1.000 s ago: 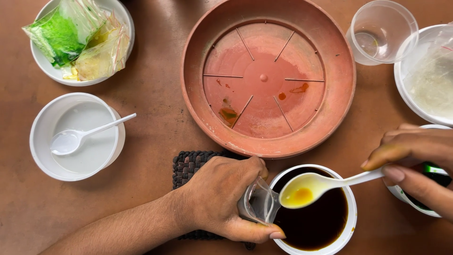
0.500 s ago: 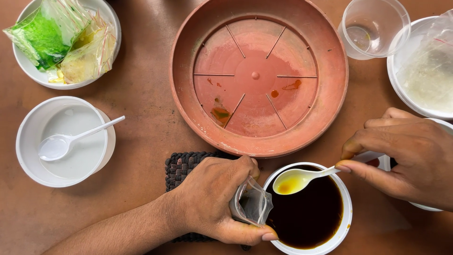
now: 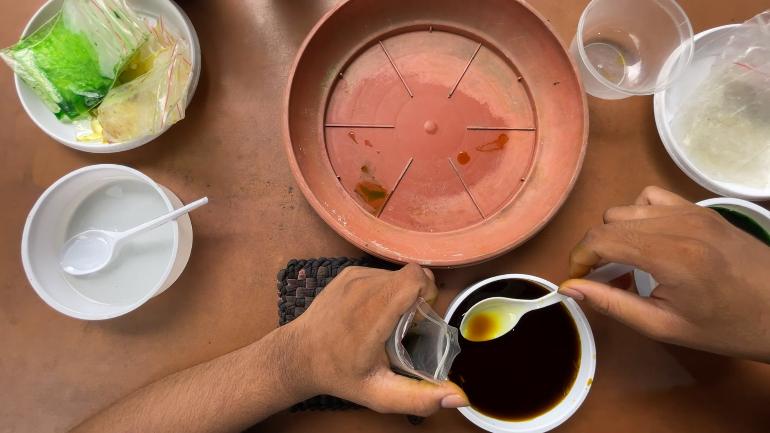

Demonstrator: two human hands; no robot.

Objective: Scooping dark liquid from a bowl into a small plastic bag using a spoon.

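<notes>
Near the desk's front edge, the left hand (image 3: 365, 341) is pinching a small clear plastic bag (image 3: 425, 346) (flimsy, slippery, best held at its mouth) while the right hand (image 3: 682, 273) is pinching a light white plastic spoon (image 3: 513, 311) over the bowl of dark liquid (image 3: 525, 361).

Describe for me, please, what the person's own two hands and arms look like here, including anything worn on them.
Both the left hand and the right hand are bare: no gloves, rings, watch or bracelet show. The left forearm is uncovered with no sleeve in view. Fingernails are short and unpainted.
</notes>
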